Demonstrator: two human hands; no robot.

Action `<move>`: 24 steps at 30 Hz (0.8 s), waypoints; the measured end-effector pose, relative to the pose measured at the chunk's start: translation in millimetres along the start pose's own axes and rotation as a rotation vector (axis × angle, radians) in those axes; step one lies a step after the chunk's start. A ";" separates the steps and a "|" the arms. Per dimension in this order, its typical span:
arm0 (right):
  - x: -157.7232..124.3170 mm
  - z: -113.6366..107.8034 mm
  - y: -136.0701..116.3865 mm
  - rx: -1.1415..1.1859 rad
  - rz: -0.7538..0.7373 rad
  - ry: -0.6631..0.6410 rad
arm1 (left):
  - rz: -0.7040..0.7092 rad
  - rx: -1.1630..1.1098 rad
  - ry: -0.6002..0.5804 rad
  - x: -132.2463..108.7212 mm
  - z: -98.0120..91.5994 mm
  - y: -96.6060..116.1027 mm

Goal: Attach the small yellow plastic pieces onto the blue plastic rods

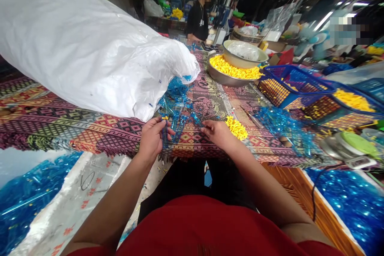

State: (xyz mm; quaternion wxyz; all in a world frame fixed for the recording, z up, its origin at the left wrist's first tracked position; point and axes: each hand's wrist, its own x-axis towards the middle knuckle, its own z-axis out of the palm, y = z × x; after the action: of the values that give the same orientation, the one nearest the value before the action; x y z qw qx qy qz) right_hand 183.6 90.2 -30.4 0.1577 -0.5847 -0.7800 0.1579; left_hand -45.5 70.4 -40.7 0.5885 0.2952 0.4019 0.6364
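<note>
My left hand [153, 136] is closed around a clear blue plastic piece [165, 133], with a small yellow bit showing at its top. Between the fingertips of my right hand [219, 131] is the end of another clear blue plastic piece [196, 119], whose exact shape is too small to make out. A heap of similar blue parts [177, 95] spills from the mouth of a large white sack [120, 52] just beyond my hands. Small yellow plastic parts [236, 128] lie in a pile beside my right wrist.
A patterned cloth [207, 92] covers the table. At the back right are a metal basin [223, 79] of yellow parts, a bowl [244, 59] and blue baskets [300, 84]. More blue parts [279, 124] lie to the right. A person [199, 18] is across the table.
</note>
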 end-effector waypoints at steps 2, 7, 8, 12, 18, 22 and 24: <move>0.7 -5.3 -5.5 -0.237 -0.040 -0.049 | 0.002 -0.002 0.000 -0.1 0.2 0.2; -0.6 -9.5 -32.2 -0.577 -0.158 0.022 | -0.005 -0.013 0.000 -1.4 1.6 1.3; 0.4 -7.2 -39.1 -0.596 -0.225 0.044 | -0.009 -0.014 0.001 -1.5 1.7 1.4; 10.0 11.8 -59.6 -0.545 -0.558 -0.038 | -0.004 -0.016 0.019 -1.1 1.0 0.6; 1.2 21.1 -39.9 -0.320 -0.782 0.124 | -0.010 -0.030 0.006 -1.2 -0.4 0.5; -13.4 8.0 -2.3 -0.246 -0.677 0.290 | -0.007 -0.026 0.012 -1.4 0.6 1.3; -15.3 5.4 9.7 -0.217 -0.599 0.317 | -0.002 -0.019 0.016 -1.3 1.0 1.3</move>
State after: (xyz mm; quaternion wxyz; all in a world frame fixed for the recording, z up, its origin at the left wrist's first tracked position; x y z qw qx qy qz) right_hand 193.7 77.8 -40.4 0.2528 -0.3606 -0.8949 -0.0717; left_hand -45.1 69.2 -38.9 0.5886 0.2841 0.4010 0.6419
